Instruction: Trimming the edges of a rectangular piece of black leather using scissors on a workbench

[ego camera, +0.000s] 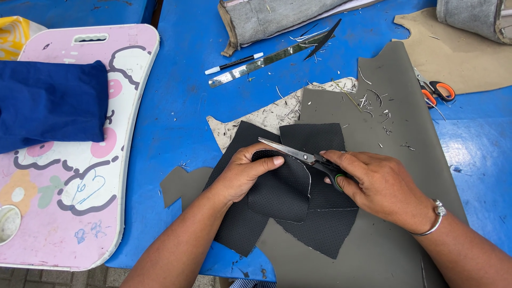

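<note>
My left hand (242, 173) pinches a black perforated leather piece (280, 189) at its upper edge, thumb on top. My right hand (376, 184) grips black-handled scissors (298, 155), whose blades point left over the top of that piece. Two more black perforated sheets (312, 137) lie under it, overlapping. All of this rests on a large grey leather sheet (394, 117) spread on the blue table (176, 106). A silver bracelet sits on my right wrist.
A pink and white patterned board (64, 202) with a folded blue cloth (50, 104) lies left. A metal ruler (261, 63), a pen (233, 63), a black offcut, orange-handled scissors (437, 90), grey felt rolls (266, 18) and tan leather (458, 53) lie at the back. Thin trimmings litter the grey sheet.
</note>
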